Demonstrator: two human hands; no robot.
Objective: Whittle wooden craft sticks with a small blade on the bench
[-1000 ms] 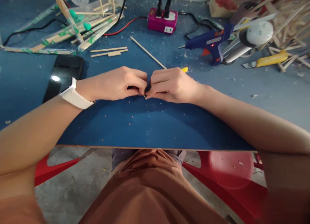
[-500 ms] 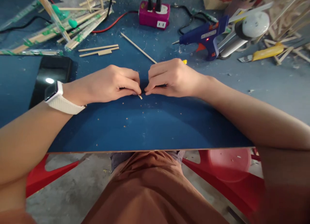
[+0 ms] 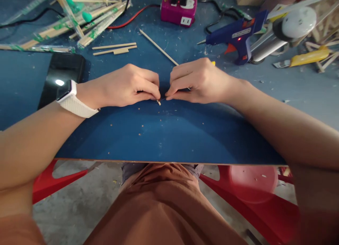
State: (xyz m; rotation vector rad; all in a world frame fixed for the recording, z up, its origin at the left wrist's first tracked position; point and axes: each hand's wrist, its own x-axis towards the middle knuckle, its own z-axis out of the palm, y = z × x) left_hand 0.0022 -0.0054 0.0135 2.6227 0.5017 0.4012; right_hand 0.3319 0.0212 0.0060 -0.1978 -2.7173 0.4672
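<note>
My left hand (image 3: 140,85) is closed in a pinch on a small piece of wooden stick (image 3: 159,102), whose pale end pokes out below the fingertips. Just to the right, my right hand (image 3: 197,81) is also pinched shut. A thin dark strand (image 3: 163,99) runs across the narrow gap between the two sets of fingertips; its kind is too fine to make out. Behind the right hand, a longer wooden stick (image 3: 159,47) lies slantwise on the blue table (image 3: 169,139), its lower end hidden by that hand.
Two thin sticks (image 3: 114,49) lie behind my left hand, near a black phone (image 3: 66,66). A blue glue gun (image 3: 239,35) with a lit red light, a yellow cutter knife (image 3: 304,58) and a purple power adapter (image 3: 178,10) are farther back. Bagged sticks (image 3: 60,29) fill the back left.
The whole view has shifted, so everything appears farther right and a little higher. Both hands keep their pinch, and the thin strand between them shows more clearly.
</note>
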